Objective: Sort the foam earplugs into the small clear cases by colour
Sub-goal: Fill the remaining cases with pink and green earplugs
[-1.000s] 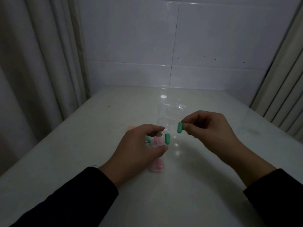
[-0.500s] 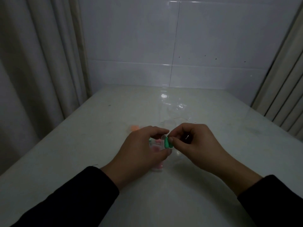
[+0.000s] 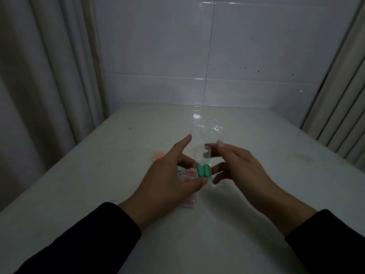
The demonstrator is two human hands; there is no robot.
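A small clear case (image 3: 202,155) with its lid raised is pinched between the thumb and fingers of my left hand (image 3: 167,178) above the table. Two green earplugs (image 3: 203,171) lie side by side in its lower half. My right hand (image 3: 243,167) hovers just right of the case with fingers spread, its fingertips at the lid. Another green earplug (image 3: 178,169) peeks out behind my left fingers. A clear case with pink earplugs (image 3: 188,200) lies on the table under my left hand. An orange earplug (image 3: 159,155) lies further left.
The white table (image 3: 217,224) meets a tiled wall (image 3: 197,56) at the back. Curtains (image 3: 39,76) hang along the left and a ribbed panel (image 3: 339,99) stands at the right. More clear plastic (image 3: 207,127) glints behind the hands.
My right hand brought its green earplug to the case and set it beside the first one, then let go and opened. The left hand kept holding the case.
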